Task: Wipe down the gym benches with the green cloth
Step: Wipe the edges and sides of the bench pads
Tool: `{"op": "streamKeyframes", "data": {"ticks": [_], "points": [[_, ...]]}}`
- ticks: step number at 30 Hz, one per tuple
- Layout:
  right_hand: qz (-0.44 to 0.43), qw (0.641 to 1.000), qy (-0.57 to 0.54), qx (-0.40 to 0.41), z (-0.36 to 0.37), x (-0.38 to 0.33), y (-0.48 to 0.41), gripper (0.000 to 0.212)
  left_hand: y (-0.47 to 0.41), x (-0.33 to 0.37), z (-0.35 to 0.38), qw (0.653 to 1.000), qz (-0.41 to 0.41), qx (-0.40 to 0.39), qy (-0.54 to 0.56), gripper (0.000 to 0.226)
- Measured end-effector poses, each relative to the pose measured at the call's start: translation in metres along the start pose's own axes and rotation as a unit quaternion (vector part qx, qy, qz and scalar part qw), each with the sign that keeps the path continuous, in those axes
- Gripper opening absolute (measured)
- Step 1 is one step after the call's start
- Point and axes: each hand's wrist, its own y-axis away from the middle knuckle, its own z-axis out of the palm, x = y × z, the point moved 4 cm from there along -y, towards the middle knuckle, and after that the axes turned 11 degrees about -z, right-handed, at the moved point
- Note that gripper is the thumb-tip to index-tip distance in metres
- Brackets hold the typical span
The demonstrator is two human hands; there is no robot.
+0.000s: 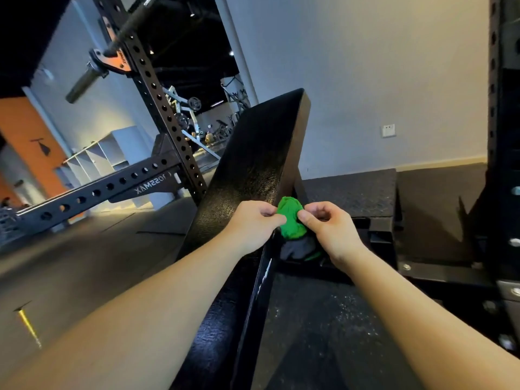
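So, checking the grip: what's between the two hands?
Head view: the bunched green cloth, pinched by left hand and right hand beside the bench.

Black padded bench [253,164] stood with its backrest tilted up, surface textured and glossy. Left hand [250,223] rested on the pad near its right edge. Dark rubber floor [84,249] lay beneath.
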Motion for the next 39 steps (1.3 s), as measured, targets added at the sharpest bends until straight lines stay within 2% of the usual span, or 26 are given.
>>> {"op": "streamKeyframes", "data": {"ticks": [2, 4, 8, 11, 13, 14, 16, 19, 21, 24, 29, 33, 37, 39], "points": [[-0.019, 0.994, 0.108, 0.013, -0.004, -0.008, 0.0, 0.017, -0.001, 0.002, 0.001, 1.0, -0.009, 0.005, -0.023, 0.01], [-0.038, 0.988, 0.152, 0.013, -0.002, -0.017, 0.0, 0.017, -0.004, 0.006, 0.001, 0.999, -0.012, 0.023, -0.041, 0.011], [-0.015, 0.998, 0.052, -0.043, 0.011, -0.027, 0.01, 0.017, -0.006, 0.017, 0.002, 0.997, -0.006, 0.032, -0.065, 0.021], [-0.023, 0.997, 0.062, -0.047, 0.011, -0.02, 0.013, 0.031, -0.006, 0.022, 0.005, 0.998, -0.006, -0.017, -0.055, 0.015], [-0.024, 0.996, 0.067, -0.045, 0.008, -0.013, 0.012, 0.03, -0.007, 0.02, 0.005, 0.998, -0.009, -0.042, -0.042, 0.011], [-0.019, 0.997, 0.069, -0.04, 0.006, -0.008, 0.01, 0.027, -0.008, 0.019, 0.004, 0.998, -0.004, -0.034, -0.044, 0.01], [-0.002, 0.997, 0.077, -0.012, 0.002, 0.001, 0.001, 0.022, -0.014, 0.014, -0.002, 0.997, 0.002, 0.029, -0.066, 0.006], [0.004, 0.991, 0.126, 0.054, -0.005, 0.012, -0.022, 0.018, -0.017, -0.003, -0.011, 0.98, -0.04, 0.11, -0.161, 0.017], [-0.016, 0.983, 0.165, 0.083, -0.006, 0.011, -0.039, 0.027, -0.02, -0.014, -0.01, 0.972, -0.044, 0.101, -0.206, 0.018], [-0.057, 0.974, 0.19, 0.11, 0.003, 0.002, -0.068, 0.029, -0.024, -0.024, -0.008, 0.974, -0.026, 0.09, -0.208, 0.023], [-0.093, 0.977, 0.188, 0.024, 0.052, 0.002, -0.097, 0.035, -0.032, -0.033, -0.009, 0.979, 0.001, 0.093, -0.182, 0.025], [-0.118, 0.973, 0.183, 0.07, 0.054, 0.013, -0.079, 0.026, -0.036, -0.036, -0.008, 0.978, 0.025, 0.094, -0.183, 0.026], [-0.136, 0.978, 0.153, 0.047, 0.051, 0.025, -0.028, 0.013, -0.036, -0.041, -0.008, 0.982, 0.033, 0.092, -0.162, 0.027], [-0.139, 0.98, 0.139, 0.026, 0.048, 0.032, -0.001, 0.014, -0.035, -0.041, -0.007, 0.982, 0.036, 0.093, -0.163, 0.027]]}}
